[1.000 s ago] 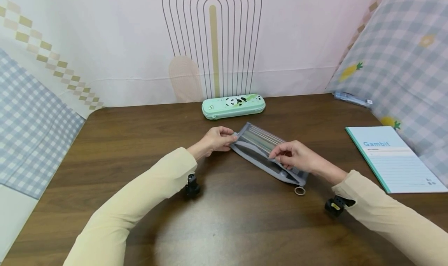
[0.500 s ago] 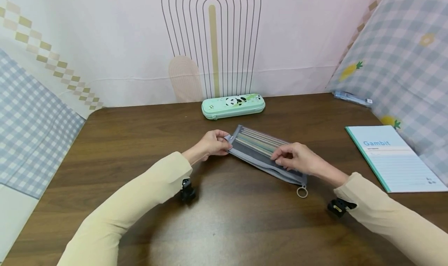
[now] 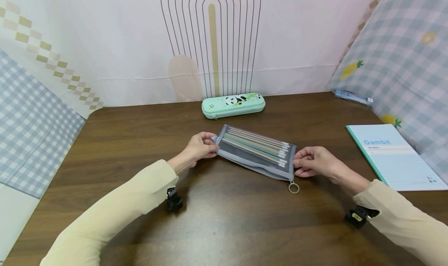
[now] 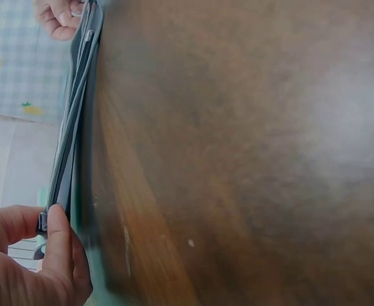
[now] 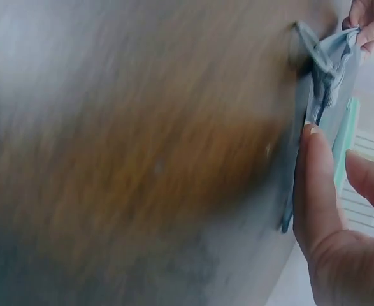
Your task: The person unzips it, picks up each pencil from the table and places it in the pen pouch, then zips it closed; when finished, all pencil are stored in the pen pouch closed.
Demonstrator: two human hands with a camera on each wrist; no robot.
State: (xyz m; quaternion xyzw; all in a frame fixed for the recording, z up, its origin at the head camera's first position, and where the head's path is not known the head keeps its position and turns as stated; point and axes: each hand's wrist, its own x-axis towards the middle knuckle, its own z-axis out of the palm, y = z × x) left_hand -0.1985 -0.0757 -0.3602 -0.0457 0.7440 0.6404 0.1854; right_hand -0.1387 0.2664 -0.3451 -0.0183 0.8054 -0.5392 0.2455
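A grey zip pouch (image 3: 238, 150) lies slanted between both hands in the head view. Through its see-through side show several slim striped sticks (image 3: 259, 143), like pencils, with pale ends at the right. My left hand (image 3: 197, 147) pinches the tab at the pouch's left corner between thumb and fingers. At the other end my right hand (image 3: 316, 161) has its fingertips right at the right edge; the right wrist view shows its thumb and finger apart. The mouth along the near edge gapes a little. A metal ring (image 3: 294, 187) hangs from the near right corner.
Behind the pouch lies a mint pencil case (image 3: 233, 106) with a panda print. A "Gambit" notebook (image 3: 399, 157) lies at the right, and a bluish clear packet (image 3: 353, 98) in the back right corner. Checked cloth (image 3: 402, 56) borders the brown table (image 3: 224, 227).
The pouch has shifted left and turned its striped contents more into view; its wide mouth has narrowed. My left hand has drawn left with it. My right hand has left the pouch's front for its right edge.
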